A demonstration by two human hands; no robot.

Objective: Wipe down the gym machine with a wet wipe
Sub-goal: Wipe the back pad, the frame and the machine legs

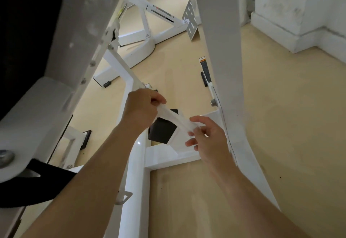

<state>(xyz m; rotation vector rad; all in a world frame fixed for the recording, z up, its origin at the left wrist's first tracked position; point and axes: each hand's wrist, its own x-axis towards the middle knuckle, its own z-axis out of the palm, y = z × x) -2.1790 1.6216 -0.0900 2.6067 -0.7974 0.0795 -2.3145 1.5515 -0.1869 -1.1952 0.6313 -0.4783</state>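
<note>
A white wet wipe (175, 119) is stretched between both hands above the machine's base. My left hand (142, 106) pinches its upper left end with curled fingers. My right hand (207, 136) pinches its lower right end between thumb and fingertips. Under the hands lies the white frame of the gym machine (136, 164), with a cross beam (168, 155) and a black pad (162, 132) on it. A thick white upright (222, 50) rises just right of the hands.
A white padded part (35, 123) and a black strap (43, 183) sit at the left. More white frame pieces (142, 31) stand further back on the tan floor (280, 125). A white wall with skirting (292, 33) is at the right.
</note>
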